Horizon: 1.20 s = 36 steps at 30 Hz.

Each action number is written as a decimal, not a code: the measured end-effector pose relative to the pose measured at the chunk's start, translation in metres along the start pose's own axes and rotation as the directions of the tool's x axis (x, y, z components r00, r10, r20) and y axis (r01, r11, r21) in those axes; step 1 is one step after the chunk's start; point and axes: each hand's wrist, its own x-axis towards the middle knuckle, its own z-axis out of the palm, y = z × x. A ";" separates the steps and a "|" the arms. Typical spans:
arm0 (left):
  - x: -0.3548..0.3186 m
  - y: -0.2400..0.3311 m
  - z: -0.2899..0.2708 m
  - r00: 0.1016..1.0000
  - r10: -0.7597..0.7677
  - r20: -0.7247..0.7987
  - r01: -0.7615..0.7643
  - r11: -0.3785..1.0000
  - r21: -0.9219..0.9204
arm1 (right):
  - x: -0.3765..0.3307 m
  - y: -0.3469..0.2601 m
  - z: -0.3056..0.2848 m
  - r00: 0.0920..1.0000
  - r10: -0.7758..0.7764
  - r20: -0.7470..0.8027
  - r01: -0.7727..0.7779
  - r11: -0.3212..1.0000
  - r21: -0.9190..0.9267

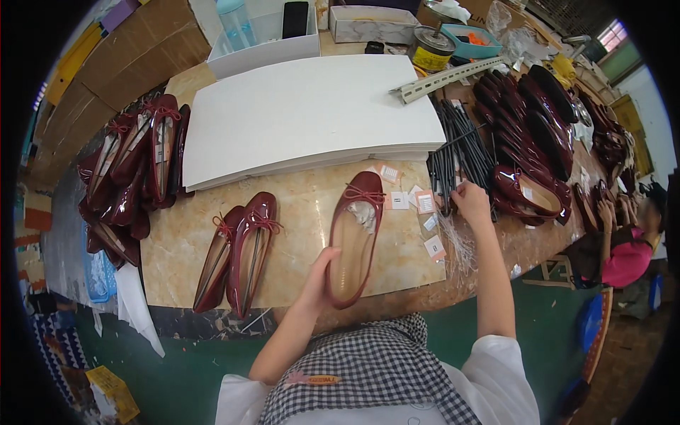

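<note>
My left hand point(316, 282) grips a glossy dark red ballet flat point(356, 244) by its side, near the heel. The shoe has a small bow, a beige insole and crumpled paper in its toe. My right hand point(473, 205) is closed in a pinch at the near end of a pile of thin dark rods point(464, 145); it appears to hold one rod, though its fingertips partly hide it. Left of the held shoe lies a pair of matching flats point(244, 248), with dark rods set lengthwise inside. Small printed tags point(425, 202) are scattered between my hands.
A stack of white sheets point(304, 117) covers the table's middle, with a metal strip point(446, 79) on its corner. Red flats point(134, 159) are piled at left, more flats point(524, 113) at right. Boxes and a yellow can point(431, 51) line the back. Another person point(627, 255) sits far right.
</note>
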 end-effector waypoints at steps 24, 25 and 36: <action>-0.013 0.013 -0.017 0.588 0.795 -0.146 -0.654 0.575 0.492 | -0.150 -0.234 -0.050 0.840 -0.411 0.355 0.006 0.661 0.750; -0.014 0.012 -0.014 0.565 0.817 -0.113 -0.664 0.531 0.526 | -0.149 -0.233 -0.047 0.844 -0.405 0.352 -0.020 0.633 0.774; -0.022 -0.016 0.021 0.611 0.780 -0.133 -0.657 0.594 0.465 | -0.159 -0.244 -0.012 0.856 -0.474 -0.207 0.513 0.726 0.458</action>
